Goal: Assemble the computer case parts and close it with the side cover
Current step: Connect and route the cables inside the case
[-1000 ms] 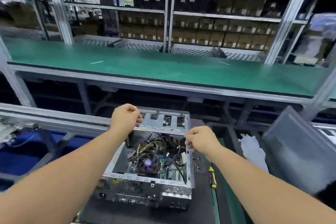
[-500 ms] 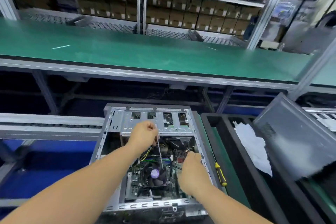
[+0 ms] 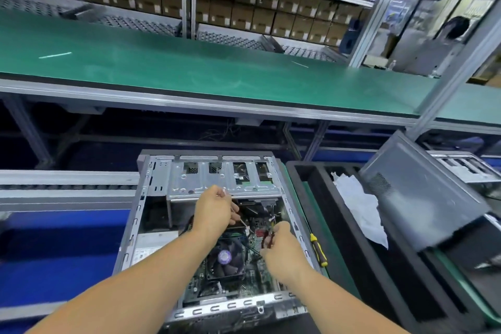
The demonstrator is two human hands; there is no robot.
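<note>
At the far left a blue surface (image 3: 54, 247) ran beneath a grey roller rail (image 3: 67, 187). Next to it the open computer case (image 3: 141, 225) lay on its side on the table, its interior facing up, with the metal drive cage (image 3: 222, 179) across the far end and the round cooler fan (image 3: 225, 256) on the motherboard nearer the person. The left hand (image 3: 214, 211) hovered over the case just below the drive cage, fingers curled and pinching a thin white cable tie (image 3: 242, 222) that slanted down toward the board. A little to the right and closer, the right hand (image 3: 282, 249) was curled round a small red-handled tool (image 3: 267, 238), apparently cutters, its tip near the wiring. Just beside the case's right edge a yellow-and-black screwdriver (image 3: 318, 249) lay on a green strip. Further right a black tray (image 3: 339, 225) held crumpled white paper (image 3: 360, 214), and the grey side cover (image 3: 423, 198) leaned tilted against it, well apart from the case.
</note>
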